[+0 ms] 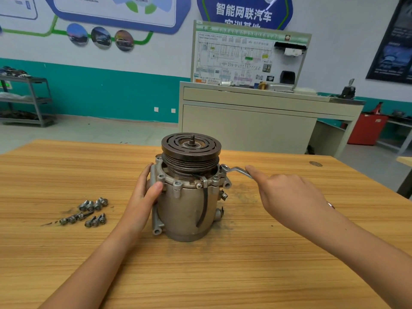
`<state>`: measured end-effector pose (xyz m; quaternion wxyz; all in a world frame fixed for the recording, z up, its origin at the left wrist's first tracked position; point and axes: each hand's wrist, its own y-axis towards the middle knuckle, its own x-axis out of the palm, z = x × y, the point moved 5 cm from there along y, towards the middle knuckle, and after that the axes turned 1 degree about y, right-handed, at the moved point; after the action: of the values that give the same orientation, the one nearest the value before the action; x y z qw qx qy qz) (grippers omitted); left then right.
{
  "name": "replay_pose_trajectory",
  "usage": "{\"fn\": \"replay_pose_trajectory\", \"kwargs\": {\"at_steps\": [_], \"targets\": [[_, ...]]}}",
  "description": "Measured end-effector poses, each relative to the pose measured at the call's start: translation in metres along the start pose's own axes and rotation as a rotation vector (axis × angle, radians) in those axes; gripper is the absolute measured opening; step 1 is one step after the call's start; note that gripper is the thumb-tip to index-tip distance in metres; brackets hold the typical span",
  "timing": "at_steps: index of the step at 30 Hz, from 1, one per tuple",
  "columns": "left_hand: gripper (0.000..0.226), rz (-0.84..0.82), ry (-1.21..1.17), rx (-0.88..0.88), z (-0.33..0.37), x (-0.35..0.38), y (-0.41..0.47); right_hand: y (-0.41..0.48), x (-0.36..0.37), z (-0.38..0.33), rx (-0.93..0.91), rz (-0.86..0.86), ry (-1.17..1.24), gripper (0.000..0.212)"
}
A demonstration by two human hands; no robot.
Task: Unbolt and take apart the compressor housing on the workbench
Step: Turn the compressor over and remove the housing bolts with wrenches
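Bracing the AC compressor is the job of the left-hand grip. It's wrapped round the left side of the housing with the thumb pressed up near the flange, I'd guess to stop the body spinning once torque goes on. The compressor stands upright in the middle of the wooden worktop with the clutch pulley on top, which leaves the flange bolts facing up and easy to reach.

The right-hand grip is clenched round the handle of a ring spanner, one finger laid along it. The ring end sits over a bolt at the right rear of the flange, and a lever sticking out sideways makes sense for cracking it loose.

A bunch of loose bolts lies off to the left on the worktop, well apart from the compressor, presumably parked out of the way. Several bolts are in the flange yet, so there's plenty left to do.

Writing-wise, the blue wall sign reads 智能网联汽车, and the wiring-diagram board behind has "HV" on it. Everything else is too small to read.
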<state>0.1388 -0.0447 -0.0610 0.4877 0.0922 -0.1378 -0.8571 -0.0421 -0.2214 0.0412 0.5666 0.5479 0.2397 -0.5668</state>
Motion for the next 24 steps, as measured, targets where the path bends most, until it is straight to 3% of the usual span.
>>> {"fn": "replay_pose_trajectory", "kwargs": {"at_steps": [6,16,20,24], "targets": [[0.097,0.007,-0.001,0.004,0.003,0.001,-0.002,0.004,-0.017,-0.028,-0.076,-0.116,-0.181,0.069],[0.090,0.035,-0.014,-0.003,-0.002,0.000,-0.003,0.000,-0.005,-0.008,-0.034,-0.023,-0.320,0.054],[0.092,0.033,-0.016,-0.003,-0.002,-0.001,-0.001,0.015,0.010,0.002,-0.099,0.005,-0.171,0.037],[0.101,0.030,-0.002,-0.005,0.000,0.001,0.000,0.036,0.022,0.016,-0.100,0.107,-0.124,0.043]]}}
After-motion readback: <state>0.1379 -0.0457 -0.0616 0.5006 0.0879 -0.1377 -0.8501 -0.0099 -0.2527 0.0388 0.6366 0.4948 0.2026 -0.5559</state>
